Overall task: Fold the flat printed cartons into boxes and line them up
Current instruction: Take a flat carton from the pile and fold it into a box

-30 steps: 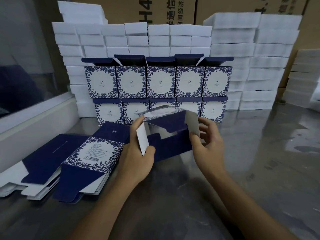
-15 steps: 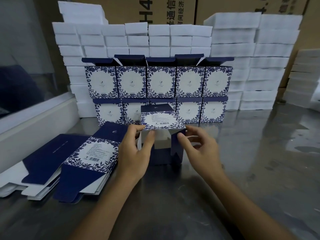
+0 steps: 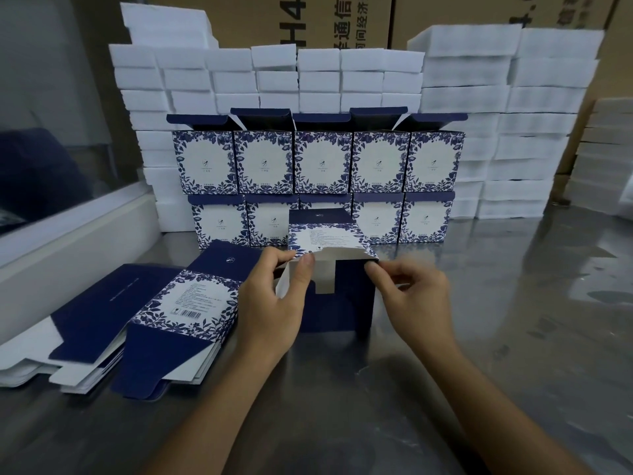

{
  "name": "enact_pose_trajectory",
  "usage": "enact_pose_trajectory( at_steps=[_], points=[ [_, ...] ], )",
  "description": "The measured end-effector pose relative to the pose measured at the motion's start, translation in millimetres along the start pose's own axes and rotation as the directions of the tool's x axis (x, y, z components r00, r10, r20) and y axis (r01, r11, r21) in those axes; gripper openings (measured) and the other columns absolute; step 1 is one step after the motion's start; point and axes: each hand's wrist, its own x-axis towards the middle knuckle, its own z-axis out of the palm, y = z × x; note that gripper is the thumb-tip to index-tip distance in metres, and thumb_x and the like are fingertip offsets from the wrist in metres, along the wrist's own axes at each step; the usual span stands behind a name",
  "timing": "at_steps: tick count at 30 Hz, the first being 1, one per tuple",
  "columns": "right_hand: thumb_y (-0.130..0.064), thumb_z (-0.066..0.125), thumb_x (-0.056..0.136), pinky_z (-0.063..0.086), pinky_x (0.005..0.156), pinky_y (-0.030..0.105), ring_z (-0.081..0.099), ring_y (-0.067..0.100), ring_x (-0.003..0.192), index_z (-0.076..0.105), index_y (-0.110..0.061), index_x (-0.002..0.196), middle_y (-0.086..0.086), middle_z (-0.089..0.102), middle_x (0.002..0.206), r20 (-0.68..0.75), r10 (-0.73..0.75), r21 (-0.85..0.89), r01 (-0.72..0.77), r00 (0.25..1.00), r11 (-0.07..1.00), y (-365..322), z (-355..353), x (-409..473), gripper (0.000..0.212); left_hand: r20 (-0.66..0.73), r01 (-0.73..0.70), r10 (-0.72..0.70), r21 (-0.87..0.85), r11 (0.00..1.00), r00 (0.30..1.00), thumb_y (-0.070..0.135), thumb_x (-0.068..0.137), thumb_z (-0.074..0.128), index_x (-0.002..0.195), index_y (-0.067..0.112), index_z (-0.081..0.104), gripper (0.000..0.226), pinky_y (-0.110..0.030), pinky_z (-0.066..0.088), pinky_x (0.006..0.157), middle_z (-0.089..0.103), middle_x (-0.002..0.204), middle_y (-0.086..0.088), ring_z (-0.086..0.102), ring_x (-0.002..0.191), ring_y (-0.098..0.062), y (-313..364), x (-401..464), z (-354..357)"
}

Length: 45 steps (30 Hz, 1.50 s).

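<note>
A half-formed blue-and-white carton (image 3: 337, 289) stands on the steel table in front of me, its open end facing me with white inner flaps showing. My left hand (image 3: 274, 299) pinches its left side flap near the top edge. My right hand (image 3: 411, 296) pinches the carton's upper right corner. To the left lies a pile of flat printed cartons (image 3: 178, 317). Behind the carton, folded boxes (image 3: 322, 162) stand in two stacked rows with their top lids open.
White foam blocks (image 3: 496, 132) are stacked high behind and to the right of the boxes. Brown shipping cartons (image 3: 308, 18) stand at the back. A white ledge with a glass pane (image 3: 68, 228) borders the table on the left. The steel tabletop (image 3: 513, 337) stretches to the right.
The carton went from a tilted, half-flat shape held in the air to a squared tube standing on the table. Both hands shifted onto its near flaps.
</note>
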Motion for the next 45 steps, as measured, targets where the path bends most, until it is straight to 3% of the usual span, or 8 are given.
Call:
enact_pose_trajectory(
  at_steps=[9, 23, 25, 28, 32, 38, 42, 45],
  points=[
    [-0.029, 0.079, 0.085, 0.058, 0.066, 0.039, 0.068, 0.011, 0.063, 0.08, -0.011, 0.077, -0.003, 0.073, 0.066, 0.174, 0.111, -0.134, -0.088, 0.978, 0.987, 10, -1, 0, 0.019, -0.011, 0.004, -0.004, 0.035, 0.999, 1.0, 0.061, 0.084, 0.052, 0.096, 0.028, 0.061, 0.036, -0.005, 0.042, 0.068, 0.066, 0.092, 0.027, 0.059, 0.09, 0.009, -1, 2, -1],
    [-0.02, 0.082, 0.082, 0.049, 0.059, 0.023, 0.065, 0.003, 0.057, 0.07, -0.012, 0.067, -0.003, 0.071, 0.06, 0.373, 0.234, -0.32, -0.113, 0.898, 0.941, 20, -2, -3, 0.021, -0.004, 0.01, -0.01, 0.051, 0.999, 1.0, 0.061, 0.084, 0.052, 0.099, 0.027, 0.062, 0.038, -0.004, 0.04, 0.068, 0.066, 0.094, 0.021, 0.058, 0.094, 0.009, -5, 4, -2],
    [-0.022, 0.084, 0.081, 0.047, 0.061, 0.022, 0.064, -0.003, 0.058, 0.071, -0.021, 0.086, -0.006, 0.07, 0.061, 0.36, 0.234, -0.283, -0.133, 0.903, 0.95, 18, -1, -5, 0.014, 0.001, 0.011, -0.011, 0.06, 0.998, 1.0, 0.062, 0.084, 0.051, 0.099, 0.029, 0.061, 0.038, -0.006, 0.04, 0.071, 0.066, 0.097, 0.022, 0.058, 0.097, 0.009, -5, 4, -2],
    [-0.036, 0.078, 0.085, 0.055, 0.079, 0.03, 0.068, 0.003, 0.08, 0.041, -0.043, 0.142, -0.008, 0.072, 0.086, 0.392, 0.157, -0.18, -0.091, 0.906, 0.979, 15, 1, -9, 0.068, -0.002, 0.001, -0.001, 0.064, 0.998, 1.0, 0.064, 0.084, 0.051, 0.098, 0.03, 0.06, 0.038, -0.014, 0.041, 0.074, 0.065, 0.1, 0.023, 0.057, 0.098, 0.009, -6, 4, -1],
    [-0.073, 0.048, 0.081, 0.049, 0.103, 0.045, 0.057, 0.02, 0.124, 0.017, -0.056, 0.149, -0.005, 0.049, 0.143, 0.461, 0.101, 0.037, -0.133, 0.881, 0.99, 3, 7, -12, 0.077, 0.002, -0.026, 0.026, 0.057, 0.998, 1.0, 0.067, 0.083, 0.049, 0.099, 0.031, 0.059, 0.041, -0.018, 0.044, 0.076, 0.065, 0.1, 0.02, 0.059, 0.097, 0.005, -7, 4, -3],
    [-0.045, 0.052, 0.096, 0.049, 0.103, 0.047, 0.054, 0.014, 0.122, 0.054, -0.039, 0.12, -0.005, 0.054, 0.132, 0.274, 0.052, 0.207, -0.111, 0.96, 0.972, -5, 6, -9, 0.024, 0.141, 0.039, -0.003, -0.248, 0.968, 0.99, 0.059, 0.09, 0.037, 0.107, 0.028, 0.066, 0.045, -0.015, 0.042, 0.093, 0.069, 0.11, 0.019, 0.059, 0.111, 0.002, -8, 3, -1],
    [-0.06, 0.052, 0.086, 0.054, 0.092, 0.048, 0.06, 0.015, 0.109, 0.061, -0.028, 0.099, 0.006, 0.062, 0.115, 0.167, 0.089, 0.239, -0.128, 0.982, 0.963, -11, 3, -7, 0.036, 0.182, 0.127, -0.072, -0.311, 0.942, 0.981, 0.047, 0.096, 0.036, 0.118, 0.023, 0.068, 0.046, -0.032, 0.047, 0.099, 0.07, 0.119, 0.005, 0.061, 0.117, -0.012, -11, 5, 0],
    [-0.059, 0.053, 0.083, 0.056, 0.079, 0.027, 0.059, 0.001, 0.096, 0.058, -0.024, 0.086, 0.009, 0.06, 0.108, 0.093, 0.073, 0.235, -0.093, 0.993, 0.967, -14, 1, -5, 0.036, 0.221, 0.035, 0.0, -0.151, 0.988, 0.975, 0.043, 0.092, 0.045, 0.122, 0.03, 0.059, 0.036, -0.03, 0.049, 0.095, 0.065, 0.118, 0.011, 0.059, 0.111, -0.004, -10, 0, 3]
  ],
)
